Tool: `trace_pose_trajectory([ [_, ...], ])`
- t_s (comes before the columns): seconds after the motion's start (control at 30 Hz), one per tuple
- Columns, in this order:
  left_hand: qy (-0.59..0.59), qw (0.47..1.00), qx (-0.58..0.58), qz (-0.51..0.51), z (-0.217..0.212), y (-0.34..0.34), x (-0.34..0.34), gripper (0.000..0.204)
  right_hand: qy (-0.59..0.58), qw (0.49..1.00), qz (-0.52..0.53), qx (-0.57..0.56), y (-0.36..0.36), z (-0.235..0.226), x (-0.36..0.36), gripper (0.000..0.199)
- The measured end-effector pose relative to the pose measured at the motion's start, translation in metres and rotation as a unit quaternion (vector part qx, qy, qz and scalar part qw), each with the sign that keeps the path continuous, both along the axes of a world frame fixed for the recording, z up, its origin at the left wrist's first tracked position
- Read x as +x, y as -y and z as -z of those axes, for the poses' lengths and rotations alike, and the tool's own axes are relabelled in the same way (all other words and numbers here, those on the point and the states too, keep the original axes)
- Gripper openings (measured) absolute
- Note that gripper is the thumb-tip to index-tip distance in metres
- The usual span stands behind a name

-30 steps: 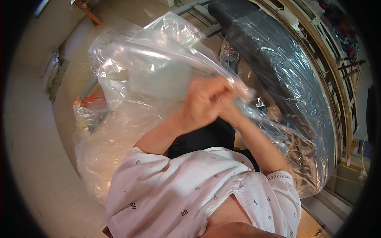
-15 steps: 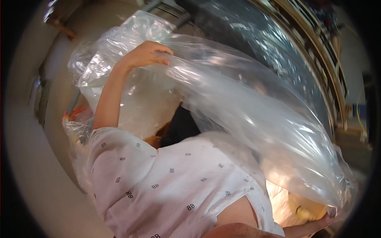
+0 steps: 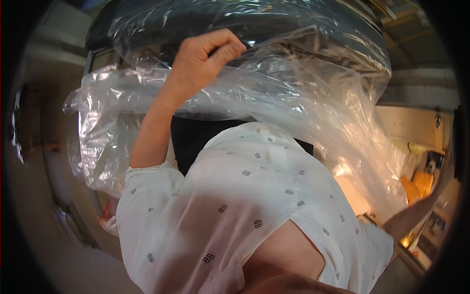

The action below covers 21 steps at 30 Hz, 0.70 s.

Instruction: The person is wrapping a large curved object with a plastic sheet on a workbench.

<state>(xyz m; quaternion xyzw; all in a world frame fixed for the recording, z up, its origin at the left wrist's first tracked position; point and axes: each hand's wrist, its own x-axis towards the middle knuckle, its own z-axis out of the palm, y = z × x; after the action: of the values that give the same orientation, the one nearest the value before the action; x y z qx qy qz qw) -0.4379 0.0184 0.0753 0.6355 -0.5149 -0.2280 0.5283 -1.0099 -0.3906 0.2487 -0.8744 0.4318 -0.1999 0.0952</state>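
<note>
A large clear plastic sheet [image 3: 338, 108] spreads in crumpled folds across the front of me, with its bunched left part [image 3: 100, 142] hanging down. My left hand [image 3: 208, 56] is raised over it, fingers curled in and closed, and the film's edge runs out from the fingertips to the right. Beyond the hand lies a long, dark, bulky object [image 3: 161, 24] with shiny clear film over it. My right forearm reaches out to the right and fades into the dark rim, so the right hand itself cannot be seen.
On the right, a wooden panel [image 3: 411, 125] and an orange object [image 3: 421, 183] stand beside my right arm. A red item [image 3: 108, 210] shows under the plastic at lower left. A metal frame post [image 3: 89, 62] stands at the far left end of the dark object.
My view has swung round, bringing the dark wrapped object across the top. The left hand has gone from lying over the plastic to a closed grip, and the right hand has left the view.
</note>
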Motion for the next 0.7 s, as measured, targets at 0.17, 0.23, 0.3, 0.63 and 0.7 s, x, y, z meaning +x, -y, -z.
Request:
trace_pose_trajectory([
  [0.17,0.136,0.964,0.181,0.14,0.014,0.016,-0.005,0.029,0.022,0.947,-0.191,0.255,-0.137,0.088,0.234,0.02],
  [0.23,0.102,0.958,0.222,0.153,0.055,-0.009,-0.012,0.04,-0.048,0.907,-0.314,0.278,-0.174,0.132,0.293,0.02],
  [0.3,0.356,0.925,0.132,0.01,0.089,-0.01,-0.005,0.042,-0.01,0.875,-0.362,0.321,-0.197,0.161,0.309,0.025],
  [0.63,0.038,0.991,0.04,-0.123,0.088,-0.008,-0.02,0.009,-0.023,0.86,-0.345,0.375,-0.224,0.226,0.336,0.045],
  [0.7,0.06,0.992,0.014,-0.108,0.074,-0.002,-0.025,0.011,-0.011,0.871,-0.351,0.345,-0.234,0.228,0.343,0.049],
])
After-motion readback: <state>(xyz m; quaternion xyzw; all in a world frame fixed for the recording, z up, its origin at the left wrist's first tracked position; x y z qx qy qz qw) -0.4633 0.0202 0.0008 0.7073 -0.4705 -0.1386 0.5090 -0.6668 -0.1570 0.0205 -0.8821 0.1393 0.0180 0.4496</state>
